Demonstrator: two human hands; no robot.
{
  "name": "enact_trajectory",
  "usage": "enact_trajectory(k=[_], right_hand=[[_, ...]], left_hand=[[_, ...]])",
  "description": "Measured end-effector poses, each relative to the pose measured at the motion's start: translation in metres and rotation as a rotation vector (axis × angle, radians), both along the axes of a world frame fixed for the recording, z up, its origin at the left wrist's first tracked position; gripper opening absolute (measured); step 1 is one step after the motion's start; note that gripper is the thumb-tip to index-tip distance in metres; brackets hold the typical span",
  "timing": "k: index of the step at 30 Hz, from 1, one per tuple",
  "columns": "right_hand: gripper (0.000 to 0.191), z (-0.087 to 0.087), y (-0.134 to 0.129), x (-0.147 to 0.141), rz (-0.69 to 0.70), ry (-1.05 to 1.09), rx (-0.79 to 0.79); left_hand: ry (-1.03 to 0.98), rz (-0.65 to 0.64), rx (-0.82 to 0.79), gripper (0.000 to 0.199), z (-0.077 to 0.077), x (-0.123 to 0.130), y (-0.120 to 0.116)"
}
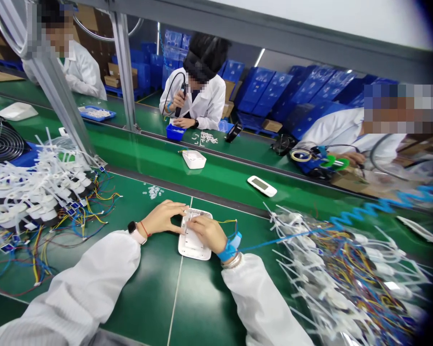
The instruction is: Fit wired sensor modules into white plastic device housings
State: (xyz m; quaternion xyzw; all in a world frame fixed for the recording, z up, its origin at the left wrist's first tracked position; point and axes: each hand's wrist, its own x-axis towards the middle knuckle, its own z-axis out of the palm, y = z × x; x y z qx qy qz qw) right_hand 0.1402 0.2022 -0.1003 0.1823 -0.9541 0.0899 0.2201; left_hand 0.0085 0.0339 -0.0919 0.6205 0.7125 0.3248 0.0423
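Observation:
A white plastic housing (195, 253) lies on the green bench in front of me, its inner side up. My left hand (165, 217) holds its upper left edge, thumb at the side and fingers at the top corner, curved with a gap between. Over the middle of the housing, my right hand (207, 230) has its fingers bunched and pointing down inside; what they pinch, if anything, is hidden. Thin yellow and blue wires (235, 222) stick out beyond the right hand. A blue wrist strap (231, 247) with a cord circles my right wrist.
Parts with white cable ties and coloured wires are heaped at left (39, 197) and right (350, 278). Small white rings (153, 191) lie beyond my left hand. On the green conveyor belt (223, 180) are a white shell (194, 159) and a device with a display (261, 186). Co-workers sit opposite.

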Motion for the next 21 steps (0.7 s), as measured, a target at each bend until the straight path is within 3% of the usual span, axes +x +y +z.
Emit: enact_trajectory(k=[10,15,18,21], right_hand=[[0.014,0.004,-0.009,-0.006,-0.056,-0.152,0.086],[0.014,0.006,-0.024,-0.005,-0.197,-0.12,-0.021],[0.012,0.012,-0.015,0.004,-0.215,-0.06,-0.097],[0.012,0.022,0.009,0.022,-0.318,0.012,-0.176]], left_hand=[[-0.06,0.017,0.019,0.046,-0.004,0.002,0.004],[0.007,-0.001,-0.009,0.045,-0.001,0.006,0.001],[0.067,0.009,-0.038,0.04,0.002,0.008,-0.002],[0.085,0.031,-0.052,0.04,0.002,0.009,-0.004]])
